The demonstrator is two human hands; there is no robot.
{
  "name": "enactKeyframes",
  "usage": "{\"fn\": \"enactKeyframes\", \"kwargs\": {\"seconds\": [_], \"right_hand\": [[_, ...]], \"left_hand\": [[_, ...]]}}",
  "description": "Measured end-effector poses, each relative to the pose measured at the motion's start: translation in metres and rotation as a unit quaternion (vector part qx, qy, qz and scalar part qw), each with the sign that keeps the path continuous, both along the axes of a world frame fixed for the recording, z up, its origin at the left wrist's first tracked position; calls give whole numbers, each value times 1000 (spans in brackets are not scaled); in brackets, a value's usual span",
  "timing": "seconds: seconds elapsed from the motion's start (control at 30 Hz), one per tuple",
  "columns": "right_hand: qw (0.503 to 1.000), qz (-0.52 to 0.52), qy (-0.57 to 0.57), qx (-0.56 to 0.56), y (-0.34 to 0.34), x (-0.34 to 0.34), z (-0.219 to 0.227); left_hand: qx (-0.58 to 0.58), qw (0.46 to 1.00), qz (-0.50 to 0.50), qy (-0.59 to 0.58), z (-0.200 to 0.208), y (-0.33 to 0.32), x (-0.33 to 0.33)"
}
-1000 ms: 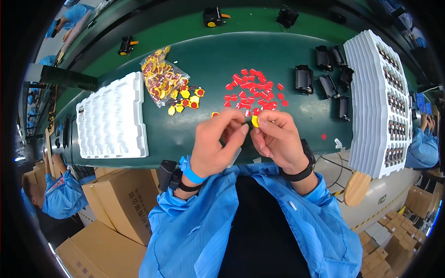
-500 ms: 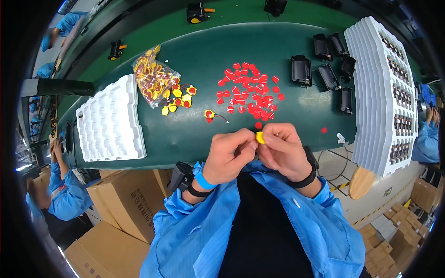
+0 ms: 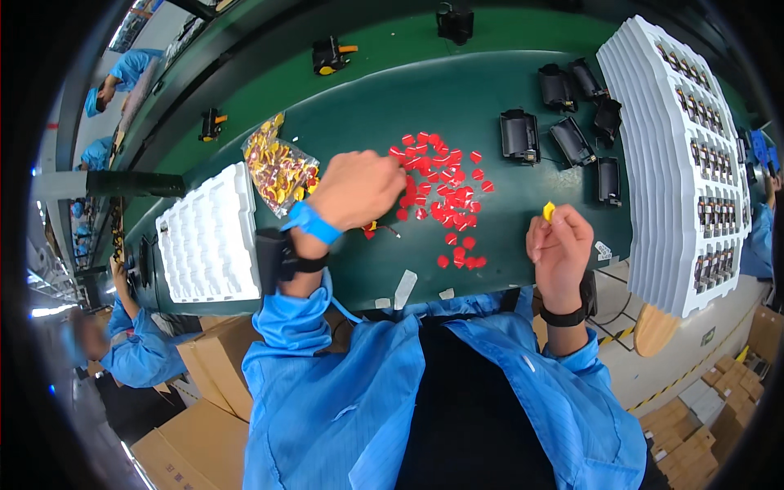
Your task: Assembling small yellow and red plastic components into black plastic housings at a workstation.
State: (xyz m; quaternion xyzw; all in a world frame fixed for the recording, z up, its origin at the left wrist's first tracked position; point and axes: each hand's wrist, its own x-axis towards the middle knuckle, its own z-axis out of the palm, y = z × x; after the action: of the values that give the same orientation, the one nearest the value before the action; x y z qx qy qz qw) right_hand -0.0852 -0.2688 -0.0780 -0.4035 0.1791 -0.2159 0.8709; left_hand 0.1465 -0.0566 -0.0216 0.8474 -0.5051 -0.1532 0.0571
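My right hand [image 3: 563, 245], raised over the front right of the green table, pinches a small yellow piece [image 3: 549, 211] between thumb and fingertips. My left hand [image 3: 359, 189] reaches across the table to the left edge of the spread of red discs [image 3: 453, 196]. Its fingertips point down among the discs and are partly hidden and blurred. Below its wrist, a yellow-and-red part with a wire [image 3: 370, 230] is partly covered. Several more red discs [image 3: 459, 262] lie close to the table's front edge.
A clear bag of yellow-and-red parts [image 3: 278, 163] and a white moulded tray [image 3: 208, 237] are at left. Black housings [image 3: 520, 137] stand at right, beside stacked white trays [image 3: 653, 163] holding small parts. Cardboard boxes [image 3: 196, 441] are below left. Other people work at far left and right.
My hands were together around the yellow piece and have parted. The right moved right with the piece; the left moved left and forward to the red discs. The view shifted slightly.
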Motion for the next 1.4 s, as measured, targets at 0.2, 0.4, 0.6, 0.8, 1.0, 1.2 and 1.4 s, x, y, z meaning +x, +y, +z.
{"fn": "enactKeyframes", "kwargs": {"seconds": [0.2,0.4,0.6,0.8,1.0,1.2,1.4], "right_hand": [[996,-10,13,-86,1,-1,-10],[994,-6,31,-106,6,1,-11],[991,-42,37,-118,10,0,-10],[990,-33,30,-131,9,-3,-11],[939,-184,-1,-292,11,15,19],[855,-151,-251,-429,27,72,64],[987,-46,-87,-128,27,73,78]], "left_hand": [[-258,938,217,73,43,-13,15],[-325,919,205,86,8,-109,74],[-222,924,260,-172,12,-178,109],[-181,946,114,-244,-25,-162,152],[-359,867,190,289,43,-96,17],[-302,741,247,547,33,-59,-81],[-266,707,138,640,21,-3,-84]]}}
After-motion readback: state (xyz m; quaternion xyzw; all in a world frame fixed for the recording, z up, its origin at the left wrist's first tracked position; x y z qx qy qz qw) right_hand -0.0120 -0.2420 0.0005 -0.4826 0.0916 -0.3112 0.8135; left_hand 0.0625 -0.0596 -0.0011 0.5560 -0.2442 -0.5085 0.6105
